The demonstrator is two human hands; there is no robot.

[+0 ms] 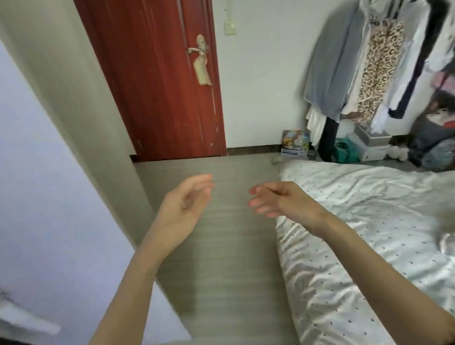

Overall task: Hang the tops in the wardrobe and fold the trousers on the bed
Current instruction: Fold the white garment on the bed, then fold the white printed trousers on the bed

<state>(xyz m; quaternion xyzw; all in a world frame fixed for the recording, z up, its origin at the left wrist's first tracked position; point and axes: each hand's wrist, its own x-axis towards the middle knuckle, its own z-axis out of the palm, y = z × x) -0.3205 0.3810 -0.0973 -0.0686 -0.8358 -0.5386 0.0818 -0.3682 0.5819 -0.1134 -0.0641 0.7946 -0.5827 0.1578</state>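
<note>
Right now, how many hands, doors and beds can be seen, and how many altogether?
Hands: 2, the left hand and the right hand, both empty
Doors: 1, the red door
Beds: 1, the bed with a dotted white sheet
Total: 4

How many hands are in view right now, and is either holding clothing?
2. The left hand hovers over the floor; the right hand hovers at the bed edge. Both hold nothing.
</note>
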